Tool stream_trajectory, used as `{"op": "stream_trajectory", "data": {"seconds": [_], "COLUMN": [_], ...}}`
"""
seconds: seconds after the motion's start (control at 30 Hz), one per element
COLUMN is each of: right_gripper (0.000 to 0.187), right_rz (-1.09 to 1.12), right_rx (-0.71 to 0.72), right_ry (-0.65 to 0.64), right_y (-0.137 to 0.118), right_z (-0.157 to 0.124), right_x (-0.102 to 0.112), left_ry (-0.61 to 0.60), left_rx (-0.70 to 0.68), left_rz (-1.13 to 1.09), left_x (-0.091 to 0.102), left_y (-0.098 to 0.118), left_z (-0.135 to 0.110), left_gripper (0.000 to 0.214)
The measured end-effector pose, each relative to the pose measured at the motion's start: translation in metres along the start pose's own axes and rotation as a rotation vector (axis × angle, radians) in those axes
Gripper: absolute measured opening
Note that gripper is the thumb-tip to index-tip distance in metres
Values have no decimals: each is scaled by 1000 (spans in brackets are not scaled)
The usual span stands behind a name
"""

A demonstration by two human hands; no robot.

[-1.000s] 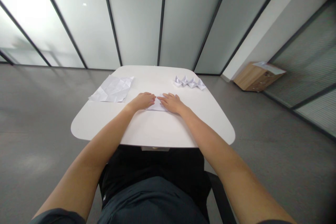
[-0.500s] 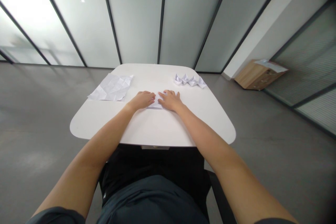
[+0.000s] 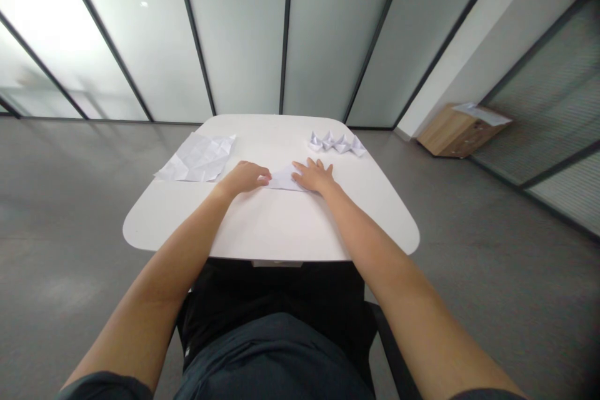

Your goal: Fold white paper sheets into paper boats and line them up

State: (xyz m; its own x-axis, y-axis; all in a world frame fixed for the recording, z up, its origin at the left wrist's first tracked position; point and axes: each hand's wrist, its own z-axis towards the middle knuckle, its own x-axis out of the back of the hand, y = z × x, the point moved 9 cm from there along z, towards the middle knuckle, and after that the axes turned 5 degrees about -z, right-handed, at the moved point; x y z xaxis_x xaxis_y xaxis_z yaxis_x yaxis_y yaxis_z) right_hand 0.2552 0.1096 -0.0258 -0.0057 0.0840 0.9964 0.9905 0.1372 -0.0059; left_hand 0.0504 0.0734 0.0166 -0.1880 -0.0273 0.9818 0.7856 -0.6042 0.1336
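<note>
A small folded white paper (image 3: 284, 179) lies on the white table (image 3: 262, 225) between my hands. My left hand (image 3: 246, 176) rests on its left end with the fingers curled and pressed down. My right hand (image 3: 317, 176) lies flat on its right end with the fingers stretched out. Part of the paper is hidden under both hands.
A creased white sheet (image 3: 199, 157) lies at the table's far left. A row of several small folded paper pieces (image 3: 337, 143) sits at the far right. A wooden cabinet (image 3: 454, 132) stands on the floor to the right, by the glass walls.
My right hand has slid to the right along the paper, and more of the folded paper now shows between the hands. The left hand has barely moved.
</note>
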Motion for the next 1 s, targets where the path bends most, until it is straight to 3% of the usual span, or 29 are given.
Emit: {"op": "stream_trajectory", "data": {"seconds": [0.27,0.47,0.67,1.0], "right_gripper": [65,65,66,87], "right_rz": [-23,-63,-44,3], "right_rx": [-5,138,274,167], "right_ry": [17,24,46,22], "right_y": [4,-26,-59,-33], "right_z": [-2,-12,-22,-16], "right_x": [1,2,-2,0], "left_ry": [6,129,103,28], "left_rx": [-6,65,-34,-24], "left_rz": [23,114,57,-4], "left_x": [6,18,5,-13], "left_y": [5,11,27,17], "left_z": [-1,-1,2,9], "left_gripper": [30,35,23,31]}}
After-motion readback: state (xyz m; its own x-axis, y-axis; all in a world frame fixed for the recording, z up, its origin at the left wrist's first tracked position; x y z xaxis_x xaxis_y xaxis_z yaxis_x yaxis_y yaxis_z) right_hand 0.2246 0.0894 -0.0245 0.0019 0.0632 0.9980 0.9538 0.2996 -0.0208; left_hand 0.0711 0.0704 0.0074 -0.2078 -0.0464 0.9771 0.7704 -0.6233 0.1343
